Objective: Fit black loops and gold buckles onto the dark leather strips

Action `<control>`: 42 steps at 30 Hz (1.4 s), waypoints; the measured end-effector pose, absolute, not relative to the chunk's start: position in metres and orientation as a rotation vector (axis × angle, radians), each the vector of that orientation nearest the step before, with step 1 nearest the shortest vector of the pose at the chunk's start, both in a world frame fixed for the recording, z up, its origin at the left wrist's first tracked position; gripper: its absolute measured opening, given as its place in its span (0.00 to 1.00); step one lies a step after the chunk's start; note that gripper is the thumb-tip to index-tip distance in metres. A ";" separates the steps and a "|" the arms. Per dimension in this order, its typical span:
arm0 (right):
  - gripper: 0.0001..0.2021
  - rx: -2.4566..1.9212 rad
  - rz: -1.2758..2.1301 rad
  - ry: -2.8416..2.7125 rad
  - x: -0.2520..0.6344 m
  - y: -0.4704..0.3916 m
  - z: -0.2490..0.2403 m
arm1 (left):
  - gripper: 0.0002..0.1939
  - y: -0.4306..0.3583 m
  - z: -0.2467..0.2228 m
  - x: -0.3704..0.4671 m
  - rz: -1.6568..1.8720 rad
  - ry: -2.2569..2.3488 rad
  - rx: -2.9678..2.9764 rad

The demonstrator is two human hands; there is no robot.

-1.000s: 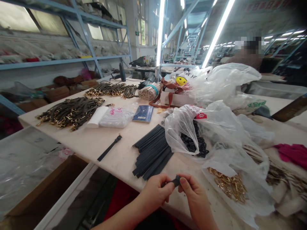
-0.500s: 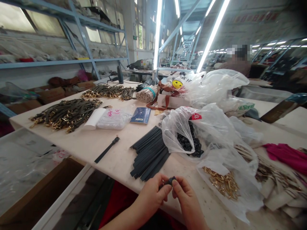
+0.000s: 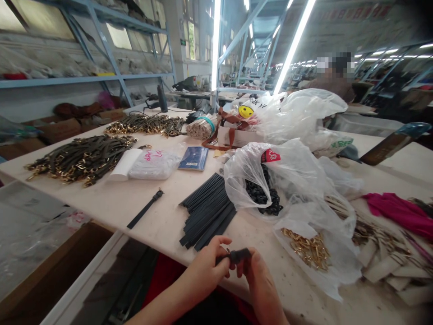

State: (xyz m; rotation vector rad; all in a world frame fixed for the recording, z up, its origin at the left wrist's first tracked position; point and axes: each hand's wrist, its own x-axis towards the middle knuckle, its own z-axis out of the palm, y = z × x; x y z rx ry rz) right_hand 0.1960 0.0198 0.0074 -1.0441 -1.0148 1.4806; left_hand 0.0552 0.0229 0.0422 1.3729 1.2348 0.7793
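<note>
A short dark strap (image 3: pixel 239 256) spans the gap between my two hands at the table's front edge. My left hand (image 3: pixel 214 262) pinches its left end, where a thicker looped part shows. My right hand (image 3: pixel 259 271) is closed round the other end. Just beyond my hands lies a stack of flat dark straps (image 3: pixel 208 210). A single dark strap with a small loop at its far end (image 3: pixel 145 209) rests by itself to the left. Gold metal clasps (image 3: pixel 307 248) lie on clear plastic to the right, and small black loops (image 3: pixel 264 194) fill a plastic bag.
Finished-looking straps with gold hardware (image 3: pixel 83 158) are heaped at the left, near a blue booklet (image 3: pixel 193 158). White plastic bags (image 3: pixel 297 113) stand at the back. Pale strips (image 3: pixel 382 253) and magenta cloth (image 3: pixel 399 212) lie right. A person (image 3: pixel 334 81) is in the background.
My hands have moved slightly apart, and more of the dark strap shows between them. The left fingers have lifted and loosened a little. The whole view has shifted slightly.
</note>
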 end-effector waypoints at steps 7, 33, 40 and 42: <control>0.16 -1.040 1.804 -0.839 0.206 0.021 0.009 | 0.19 0.025 0.051 0.048 0.533 1.416 1.578; 0.12 -1.357 1.129 -1.371 0.224 0.023 0.000 | 0.12 0.011 0.054 0.059 0.663 1.137 1.044; 0.08 -1.299 1.235 -1.753 0.232 0.019 0.000 | 0.12 0.015 0.040 0.055 0.545 1.180 1.114; 0.07 -1.283 1.182 -1.818 0.232 0.019 0.001 | 0.13 0.016 0.039 0.052 0.500 1.156 1.108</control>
